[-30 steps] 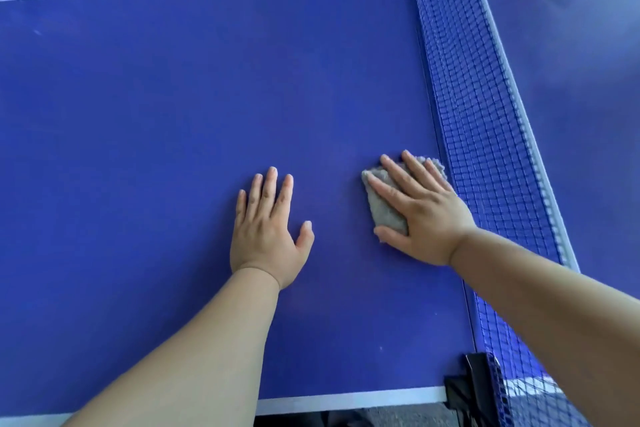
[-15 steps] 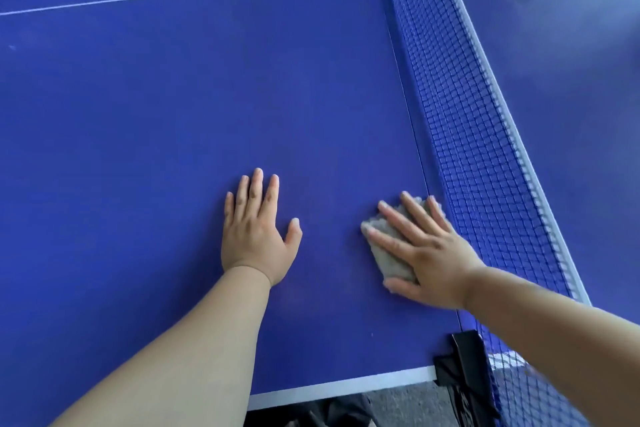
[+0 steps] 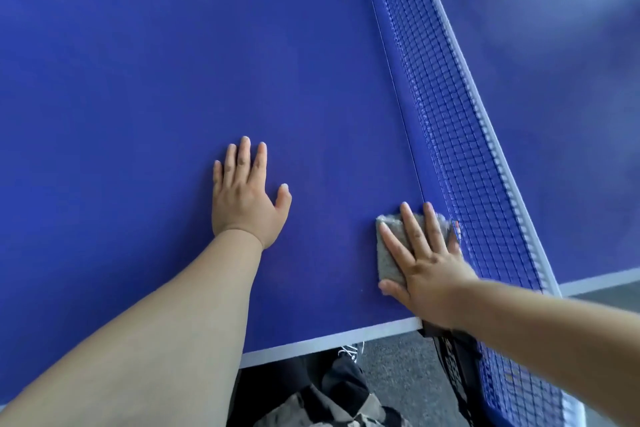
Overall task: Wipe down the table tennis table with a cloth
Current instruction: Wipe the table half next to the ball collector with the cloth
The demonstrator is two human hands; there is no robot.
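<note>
The blue table tennis table (image 3: 156, 87) fills most of the view, with a white border line along its near edge. A folded grey cloth (image 3: 389, 253) lies flat on the table close to that edge, right beside the net. My right hand (image 3: 424, 267) presses down on the cloth with fingers spread, covering most of it. My left hand (image 3: 246, 198) rests flat on the bare table surface to the left of the cloth, fingers apart, holding nothing.
The blue net (image 3: 450, 107) with a white top band runs diagonally from top centre to bottom right. Its black clamp (image 3: 450, 347) grips the table edge under my right wrist. Grey floor (image 3: 391, 364) and my legs and shoe show below the edge.
My right hand has slid the cloth toward the near edge along the net. The view has shifted, showing more of the table's edge and the floor. The left hand stays flat on the table.
</note>
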